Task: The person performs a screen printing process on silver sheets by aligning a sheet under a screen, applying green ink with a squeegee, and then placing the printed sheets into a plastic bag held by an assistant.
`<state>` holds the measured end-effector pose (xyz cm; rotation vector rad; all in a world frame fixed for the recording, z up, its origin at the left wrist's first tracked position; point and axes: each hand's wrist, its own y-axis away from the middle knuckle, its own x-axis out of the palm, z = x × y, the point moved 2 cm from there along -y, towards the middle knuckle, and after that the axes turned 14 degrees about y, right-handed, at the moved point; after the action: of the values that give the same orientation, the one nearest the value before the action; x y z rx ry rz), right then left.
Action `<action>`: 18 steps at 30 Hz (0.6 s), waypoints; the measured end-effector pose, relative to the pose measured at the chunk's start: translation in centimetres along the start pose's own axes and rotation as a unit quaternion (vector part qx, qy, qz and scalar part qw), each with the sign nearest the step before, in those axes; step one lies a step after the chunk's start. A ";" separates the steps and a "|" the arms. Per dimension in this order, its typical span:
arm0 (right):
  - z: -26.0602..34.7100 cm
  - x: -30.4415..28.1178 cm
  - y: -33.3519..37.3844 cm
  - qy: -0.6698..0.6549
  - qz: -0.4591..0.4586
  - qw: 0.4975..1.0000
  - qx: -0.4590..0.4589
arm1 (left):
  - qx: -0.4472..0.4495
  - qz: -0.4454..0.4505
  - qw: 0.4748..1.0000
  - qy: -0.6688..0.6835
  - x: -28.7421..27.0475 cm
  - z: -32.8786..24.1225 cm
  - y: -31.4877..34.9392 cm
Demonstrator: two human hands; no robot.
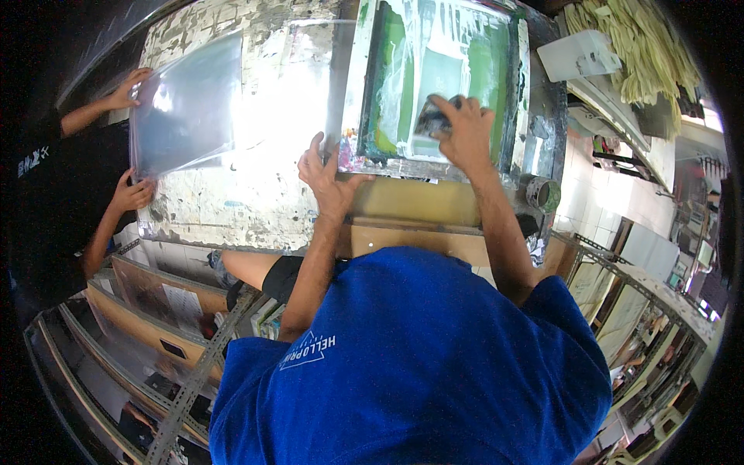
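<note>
A screen printing frame [350,116] with a green mesh [482,58] lies on the stained table at the upper middle. White ink [446,35] is streaked over the mesh. My right hand [469,136] grips a small dark squeegee [432,118] against the mesh, its edges blurred. At the frame's lower left corner is my left hand [329,182], fingers bent along the side and thumb under the near edge. To the left, a co-worker's two hands [128,89] hold a clear plastic sheet [190,105] by its left edge.
The table [225,205] is crusted with old paint. A white plastic container [577,56] and a stack of yellowish strips [632,46] lie at the far right. Near the frame's lower right corner stands a round tin [541,192]. Metal racks [182,403] flank me below the table.
</note>
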<state>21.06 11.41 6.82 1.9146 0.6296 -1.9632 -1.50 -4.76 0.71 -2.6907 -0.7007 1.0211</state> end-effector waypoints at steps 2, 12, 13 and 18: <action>-2.0 1.4 -3.1 0.018 -0.065 0.998 0.020 | -0.005 0.003 1.000 0.000 -0.1 -0.2 0.1; -8.4 0.9 -14.3 -0.057 -0.115 0.992 -0.012 | -0.021 -0.014 0.996 0.091 -0.2 -0.3 0.4; -7.9 0.5 -13.8 -0.039 -0.108 0.993 -0.011 | -0.032 -0.017 0.992 0.122 -0.1 -0.3 0.5; -2.4 -4.3 -5.4 -0.051 -0.066 0.996 -0.020 | -0.017 -0.056 0.987 0.150 -0.7 -1.5 0.0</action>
<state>20.46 16.94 11.53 1.7783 0.7789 -2.0952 -0.94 -5.12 2.28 -2.7142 -0.8016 0.5639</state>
